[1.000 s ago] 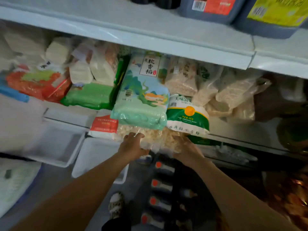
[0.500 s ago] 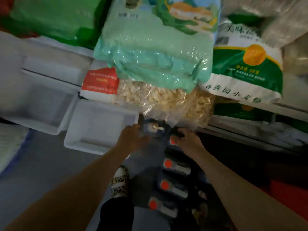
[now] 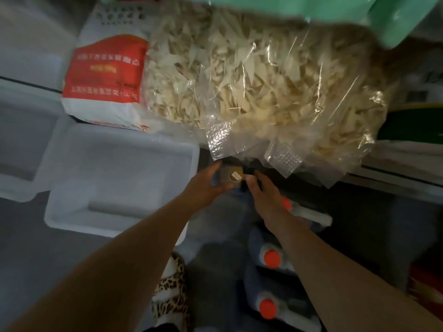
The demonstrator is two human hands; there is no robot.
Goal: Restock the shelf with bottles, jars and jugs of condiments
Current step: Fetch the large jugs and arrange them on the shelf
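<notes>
A dark bottle with a tan round cap (image 3: 234,176) stands low down, just under the hanging edge of a clear bag. My left hand (image 3: 208,185) curls round the bottle's left side. My right hand (image 3: 262,190) reaches to its right side, fingers bent into a dark gap; what they hold is hidden. Below my right arm stand several dark jugs with orange caps (image 3: 272,258), one more at the bottom (image 3: 268,309).
A clear bag of pale dried strips (image 3: 263,75) overhangs the shelf above my hands. A red and white sack (image 3: 105,80) lies to its left. White foam trays (image 3: 115,178) sit on the left. A leopard-print shoe (image 3: 171,291) is on the grey floor.
The view has dropped and closed in on the low shelf. Both hands left the clear bag, moved down to the floor stock, and my left hand now grips the tan-capped bottle.
</notes>
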